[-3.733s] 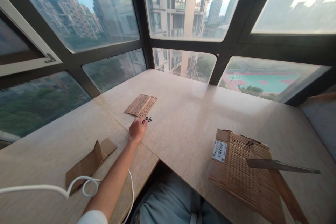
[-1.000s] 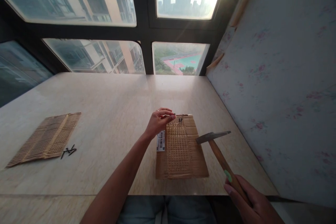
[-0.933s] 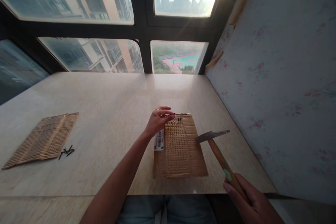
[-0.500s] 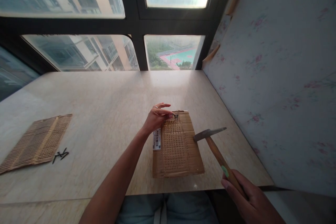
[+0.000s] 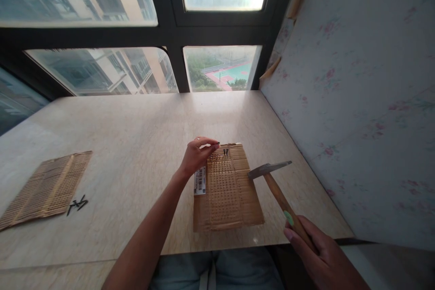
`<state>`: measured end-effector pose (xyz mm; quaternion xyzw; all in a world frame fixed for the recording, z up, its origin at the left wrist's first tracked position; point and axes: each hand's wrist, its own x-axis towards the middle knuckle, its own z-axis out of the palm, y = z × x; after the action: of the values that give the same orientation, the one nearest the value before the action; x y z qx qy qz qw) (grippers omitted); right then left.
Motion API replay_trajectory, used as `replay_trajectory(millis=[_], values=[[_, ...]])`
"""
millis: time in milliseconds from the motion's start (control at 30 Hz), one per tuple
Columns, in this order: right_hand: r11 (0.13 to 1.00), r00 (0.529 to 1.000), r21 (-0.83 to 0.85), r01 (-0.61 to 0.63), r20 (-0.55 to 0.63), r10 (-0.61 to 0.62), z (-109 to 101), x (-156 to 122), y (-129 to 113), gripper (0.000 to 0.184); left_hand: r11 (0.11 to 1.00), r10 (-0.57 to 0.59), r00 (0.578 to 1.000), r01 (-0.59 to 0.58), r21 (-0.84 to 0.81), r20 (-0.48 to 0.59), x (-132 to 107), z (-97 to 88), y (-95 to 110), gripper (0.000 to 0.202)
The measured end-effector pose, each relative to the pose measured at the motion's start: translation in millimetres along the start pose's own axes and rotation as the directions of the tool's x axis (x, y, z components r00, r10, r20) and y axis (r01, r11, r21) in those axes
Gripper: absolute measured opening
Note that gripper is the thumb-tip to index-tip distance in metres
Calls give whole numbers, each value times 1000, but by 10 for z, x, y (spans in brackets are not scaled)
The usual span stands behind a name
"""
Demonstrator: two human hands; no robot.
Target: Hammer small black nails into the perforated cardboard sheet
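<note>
A cardboard box [image 5: 224,190], its top dotted with rows of small holes, lies near the counter's front edge. My left hand [image 5: 199,153] is over its far left corner, thumb and forefinger pinched on a small black screw [image 5: 218,143]. Just right of those fingertips, two black screws [image 5: 225,151] stand upright in the cardboard. My right hand [image 5: 314,247] is wrapped around the wooden handle of a hammer [image 5: 280,192]. The hammer's metal head is over the box's right edge; whether it touches cannot be made out. A barcode label [image 5: 200,181] shows on the box's left side.
On the left of the stone counter [image 5: 136,145] lies a flat piece of corrugated cardboard [image 5: 50,186]. Several loose black screws [image 5: 78,204] are beside it. A papered wall [image 5: 356,99] bounds the right side, and a dark window frame [image 5: 170,34] the back.
My left hand has drawn slightly left and away from the standing screws, with a screw pinched in its fingers. The hammer stays about where it was; the view has shifted slightly.
</note>
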<state>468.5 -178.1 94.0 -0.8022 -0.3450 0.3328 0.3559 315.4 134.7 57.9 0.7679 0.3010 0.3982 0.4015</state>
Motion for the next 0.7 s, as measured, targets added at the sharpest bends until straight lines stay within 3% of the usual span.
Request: replay_trajectory(millis=[200, 467, 700], values=[[1000, 1000, -1, -4, -17, 4, 2, 5, -14, 40, 998, 21, 998, -25, 61, 63, -30, -74, 93, 8], [1000, 1000, -6, -4, -7, 4, 15, 7, 21, 40, 1000, 1, 991, -1, -6, 134, -5, -44, 1, 10], [999, 999, -31, -24, 27, 24, 2, 26, 29, 41, 990, 6, 993, -24, 140, 122, 26, -26, -35, 4]])
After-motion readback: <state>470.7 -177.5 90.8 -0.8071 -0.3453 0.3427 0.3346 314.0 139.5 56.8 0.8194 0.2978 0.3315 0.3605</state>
